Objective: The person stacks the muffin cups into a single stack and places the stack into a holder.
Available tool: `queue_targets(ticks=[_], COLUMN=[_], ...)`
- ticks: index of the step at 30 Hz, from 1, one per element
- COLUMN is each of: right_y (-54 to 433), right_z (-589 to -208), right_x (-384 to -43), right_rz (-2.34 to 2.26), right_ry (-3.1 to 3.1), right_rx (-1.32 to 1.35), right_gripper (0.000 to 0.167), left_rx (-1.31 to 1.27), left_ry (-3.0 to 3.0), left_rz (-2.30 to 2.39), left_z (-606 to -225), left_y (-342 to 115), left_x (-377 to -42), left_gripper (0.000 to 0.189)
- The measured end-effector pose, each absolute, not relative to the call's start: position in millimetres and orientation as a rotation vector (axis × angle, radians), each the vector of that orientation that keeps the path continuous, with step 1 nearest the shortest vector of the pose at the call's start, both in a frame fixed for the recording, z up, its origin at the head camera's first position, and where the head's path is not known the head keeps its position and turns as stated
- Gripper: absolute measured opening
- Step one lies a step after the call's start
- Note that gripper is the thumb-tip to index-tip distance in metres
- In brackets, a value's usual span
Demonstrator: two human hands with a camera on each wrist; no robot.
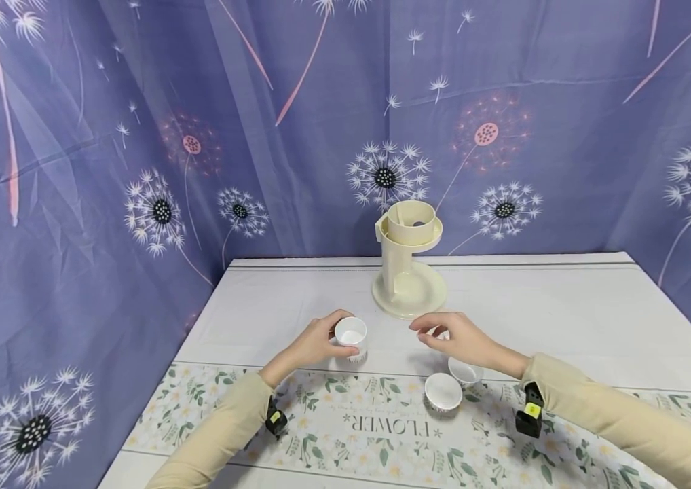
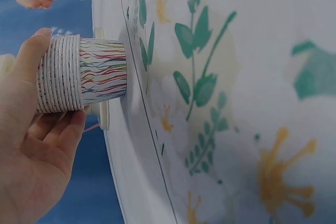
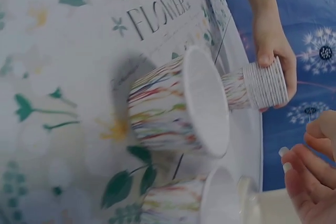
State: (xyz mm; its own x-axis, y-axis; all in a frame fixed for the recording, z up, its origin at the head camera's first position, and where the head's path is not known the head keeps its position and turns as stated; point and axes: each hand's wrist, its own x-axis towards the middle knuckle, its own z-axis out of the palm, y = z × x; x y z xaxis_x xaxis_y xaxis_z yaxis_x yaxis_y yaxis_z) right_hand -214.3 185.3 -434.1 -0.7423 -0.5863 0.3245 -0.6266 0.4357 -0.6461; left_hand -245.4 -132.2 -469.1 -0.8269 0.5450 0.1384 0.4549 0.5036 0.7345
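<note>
- the left hand (image 1: 315,343) holds a nested stack of white paper cups printed with thin wavy lines in many colours (image 2: 102,72), thumb on one side and fingers curled round the other, clamped at the ringed rims.
- this stack is upright, mouth up, at the left of the middle of the table, by the far edge of the printed floral band; whether its base touches the cloth cannot be told.
- the right hand (image 1: 458,339) has its fingers loosely bent, with thumb and fingertips apart and no cup between them; it hangs just beyond two separate cups.
- the nearer single white paper cup with streaky coloured lines (image 1: 443,392) stands upright on the floral band, its white inside showing.
- the farther single paper cup of the same pattern (image 1: 466,370) stands just beside it, a little to the right and partly below the right forearm; whether the two touch cannot be told.
- a cream-coloured plastic stand with a round dish base, a thick column and a ring-shaped top holder (image 1: 397,265) is beyond both hands, near the back of the table.
- a white tablecloth with a green and yellow floral band (image 1: 391,458) covers the table, the word "flower" upside down in the head view.
- a violet-blue curtain with dandelion prints (image 1: 321,156) hangs behind.
- both arms wear beige sleeves (image 1: 226,421).
</note>
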Motion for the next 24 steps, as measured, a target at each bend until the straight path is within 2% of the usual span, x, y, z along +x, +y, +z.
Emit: queue_targets(ticks=[7,17,24], right_y=[207.2,236.8,246.3], right_z=[-445.3,-460.7,-465.2], right_x=[-213.6,-206.1,-199.2], right_rz=[1.295,1.286,1.220], right_ry=[-2.589,-2.606,-2.586], right_rx=[1.006,1.033,1.067], right_gripper=[0.023,0.037,0.041], left_rx=[0.854,0.879,0.890], left_ry=[2.621,2.620,2.599], left_rz=[1.217,1.225,1.257], left_z=[-468.8,-468.1,-466.9], left_y=[-131.6,-131.5,-131.0], left_x=[-245.6,-245.2,-244.1], left_gripper=[0.055,0.054,0.057])
